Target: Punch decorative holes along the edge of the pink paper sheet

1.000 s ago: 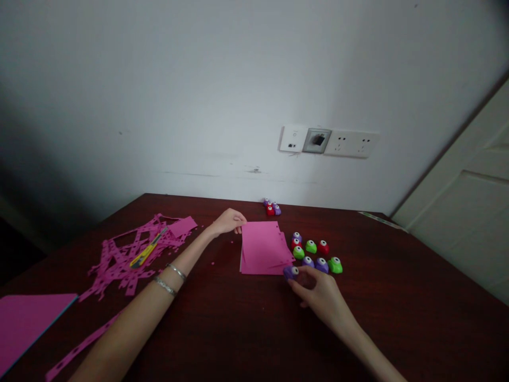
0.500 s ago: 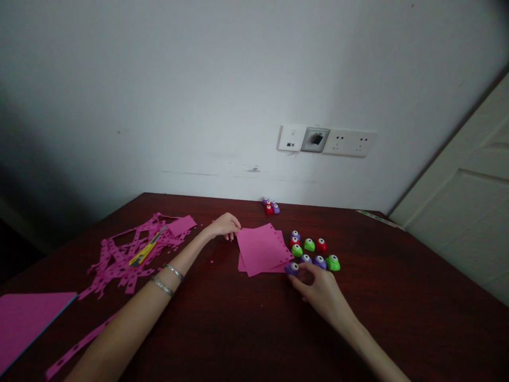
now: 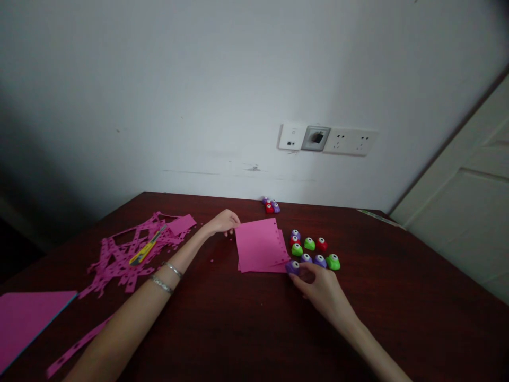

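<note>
The left hand [image 3: 224, 222] is pinching the pink square paper sheet [image 3: 256, 244] at its upper left corner, fingertips nearly closed on it. The sheet is lying over other pink paper sheets [image 3: 282, 245] on the dark red-brown wooden table [image 3: 222, 323], small holes showing along its right side. The right hand [image 3: 326, 293] is gripping a purple one-eyed plastic piece [image 3: 292, 267] between thumb and fingers, parted only by the piece's width, at the sheet's lower right corner; whether paper is sitting inside it is hard to tell. The step in hand seems to be lining up corner and piece, which is calling for a steady sheet and small adjustments. Green one-eyed plastic pieces [image 3: 297, 249] are resting nearby, while a yellow-handled cutter [image 3: 143, 253] is lying on pink paper scraps [image 3: 115, 260].
</note>
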Tool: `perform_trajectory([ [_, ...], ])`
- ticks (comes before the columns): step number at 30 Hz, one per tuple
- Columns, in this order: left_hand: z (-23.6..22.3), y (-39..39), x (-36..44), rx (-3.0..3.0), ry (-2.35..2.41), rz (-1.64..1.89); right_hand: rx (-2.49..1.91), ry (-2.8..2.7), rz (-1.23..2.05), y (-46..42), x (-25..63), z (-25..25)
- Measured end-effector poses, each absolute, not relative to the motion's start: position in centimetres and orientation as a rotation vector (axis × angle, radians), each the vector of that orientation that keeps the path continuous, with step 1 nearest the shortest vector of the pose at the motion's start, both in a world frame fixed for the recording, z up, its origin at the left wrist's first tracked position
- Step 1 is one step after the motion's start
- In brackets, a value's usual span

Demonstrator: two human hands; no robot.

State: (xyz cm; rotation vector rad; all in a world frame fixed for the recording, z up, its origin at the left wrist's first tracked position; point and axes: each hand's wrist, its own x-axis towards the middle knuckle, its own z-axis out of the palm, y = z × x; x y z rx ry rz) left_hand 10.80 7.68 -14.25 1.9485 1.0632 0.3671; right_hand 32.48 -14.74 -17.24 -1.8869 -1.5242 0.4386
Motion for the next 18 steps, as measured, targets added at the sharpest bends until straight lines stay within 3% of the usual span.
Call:
perform_trajectory([
  [18,-14.8,9.0,10.0,1.657,0.885,0.396,-2.001,-1.471,0.372,-14.7,32.7,-17.2],
])
